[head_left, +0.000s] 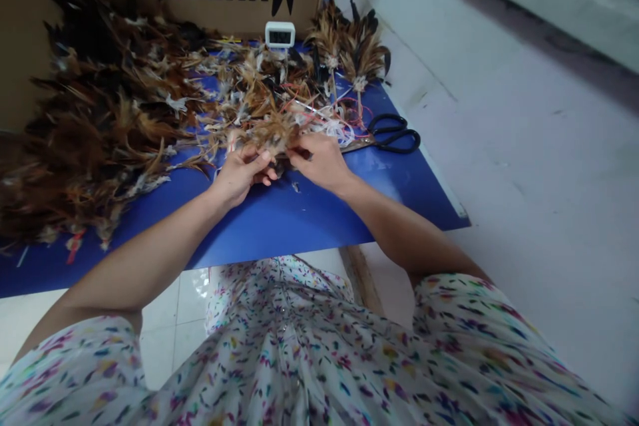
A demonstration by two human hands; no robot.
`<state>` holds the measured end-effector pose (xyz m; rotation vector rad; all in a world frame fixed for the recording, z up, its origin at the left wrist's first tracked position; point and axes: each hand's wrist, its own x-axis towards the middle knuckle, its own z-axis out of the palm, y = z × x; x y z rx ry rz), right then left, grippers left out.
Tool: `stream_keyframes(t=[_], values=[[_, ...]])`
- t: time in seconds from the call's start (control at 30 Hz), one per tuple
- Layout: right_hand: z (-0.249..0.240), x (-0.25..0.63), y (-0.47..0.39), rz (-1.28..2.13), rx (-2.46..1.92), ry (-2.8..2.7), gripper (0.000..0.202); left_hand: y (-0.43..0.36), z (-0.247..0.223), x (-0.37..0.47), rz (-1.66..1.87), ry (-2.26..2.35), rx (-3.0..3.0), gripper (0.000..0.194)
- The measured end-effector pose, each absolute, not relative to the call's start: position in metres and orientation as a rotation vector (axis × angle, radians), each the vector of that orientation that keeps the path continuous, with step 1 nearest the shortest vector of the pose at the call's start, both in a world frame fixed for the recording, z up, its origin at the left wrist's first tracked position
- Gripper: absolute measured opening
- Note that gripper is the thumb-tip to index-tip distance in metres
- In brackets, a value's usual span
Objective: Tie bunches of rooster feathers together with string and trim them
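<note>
Both hands meet over the blue tabletop near its front edge, at a small bunch of brown feathers. My left hand pinches the base of the bunch between thumb and fingers. On the other side, my right hand has its fingers closed at the bunch's right side; what its fingertips hold is too small to make out. Loose brown and white feathers lie just behind the hands. Black-handled scissors rest to the right, their blades partly hidden near white and red strings.
A large heap of dark brown feathers covers the left of the blue table. Behind stand a cardboard box and a small white digital clock. Two feather bundles on sticks lie back right, beside a pale wall.
</note>
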<state>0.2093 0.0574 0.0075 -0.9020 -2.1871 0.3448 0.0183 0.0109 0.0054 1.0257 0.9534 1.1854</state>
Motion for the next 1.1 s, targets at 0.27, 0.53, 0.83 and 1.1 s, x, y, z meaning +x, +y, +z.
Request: stream_keyframes(t=[0.27, 0.53, 0.83, 1.1], values=[[0.013, 0.205, 0.049, 0.372, -0.99, -2.27, 0.014, 0.009, 0.002, 0.023, 1.248, 0.99, 1.279, 0.049], [0.013, 0.207, 0.046, 0.509, -0.839, -2.291, 0.017, 0.007, 0.002, 0.023, 1.26, 1.044, 1.485, 0.047], [0.009, 0.205, 0.044, 0.516, -0.909, -2.251, 0.021, 0.007, 0.002, 0.017, 1.278, 1.154, 1.785, 0.049], [0.011, 0.205, 0.044, 0.563, -0.869, -2.242, 0.02, 0.007, 0.006, 0.016, 1.315, 1.228, 1.974, 0.047]])
